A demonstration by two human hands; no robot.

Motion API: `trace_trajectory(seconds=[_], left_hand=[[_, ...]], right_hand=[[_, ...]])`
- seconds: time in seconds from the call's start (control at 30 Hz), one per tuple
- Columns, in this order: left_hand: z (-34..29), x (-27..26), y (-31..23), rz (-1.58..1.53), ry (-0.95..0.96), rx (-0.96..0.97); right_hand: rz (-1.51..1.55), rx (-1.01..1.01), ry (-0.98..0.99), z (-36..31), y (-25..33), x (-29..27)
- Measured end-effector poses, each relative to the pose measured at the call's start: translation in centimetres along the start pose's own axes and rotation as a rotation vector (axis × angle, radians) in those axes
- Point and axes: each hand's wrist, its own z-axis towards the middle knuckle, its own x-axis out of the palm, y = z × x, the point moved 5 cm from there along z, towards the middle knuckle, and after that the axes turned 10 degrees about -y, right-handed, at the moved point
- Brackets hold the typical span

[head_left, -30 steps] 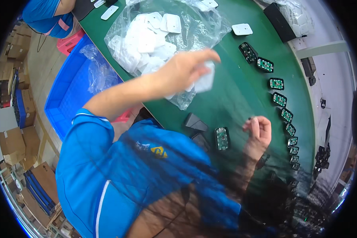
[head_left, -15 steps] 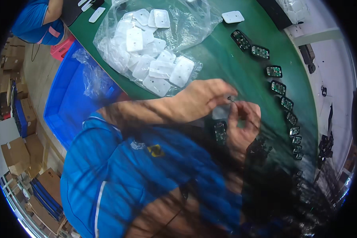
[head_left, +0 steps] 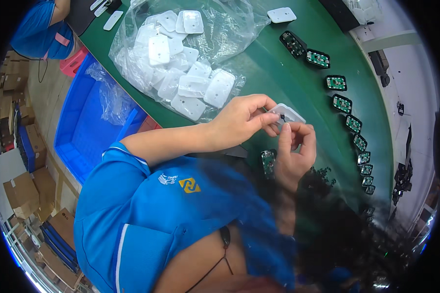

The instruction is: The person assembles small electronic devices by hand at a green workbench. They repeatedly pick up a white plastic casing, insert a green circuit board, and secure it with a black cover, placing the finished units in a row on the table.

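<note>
My left hand [head_left: 244, 119] is closed around the edge of a white plastic cover [head_left: 294, 115], a rounded rectangular plate. Against the cover, by the left thumb tip, sits a small black part [head_left: 282, 117] with a thin dark stem. My right hand [head_left: 297, 149] meets it from the near side, thumb and index finger pinched at the stem's lower end. The exact kind of this part is too small to tell. Beside the right wrist lies a black housing with a green circuit board [head_left: 268, 162], partly covered by the hand.
A clear plastic bag [head_left: 230, 41] with several white covers [head_left: 187, 106] lies beyond my left forearm. Black housings with circuit boards [head_left: 336, 83] form a curved row on the right of the green table [head_left: 259, 63]. A blue bin [head_left: 83, 117] stands left; another person's arm [head_left: 58, 12] shows far left.
The white cover has come up from below the hands to behind the fingertips, in the left hand's grip. The small black part is now against it. Both hands have shifted slightly left.
</note>
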Motion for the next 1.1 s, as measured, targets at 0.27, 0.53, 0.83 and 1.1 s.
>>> trace_trajectory(seconds=[0.27,0.53,0.83,1.1], left_hand=[[-0.2,0.5,0.2,0.051,0.032,-0.004],[0.0,0.9,0.9,-0.005,-0.039,0.150],[-0.3,2.0,0.0,0.252,-0.006,0.423],[0.0,3.6,-0.4,0.393,0.134,0.593]], right_hand=[[-0.255,-0.482,-0.090,-0.5,0.5,0.1],[-0.181,-0.378,-0.041,-0.8,-0.5,-0.1],[-0.111,-0.151,-0.109,-1.4,-1.4,-0.8],[-0.014,-0.022,-0.136,-2.3,-1.6,-2.4]])
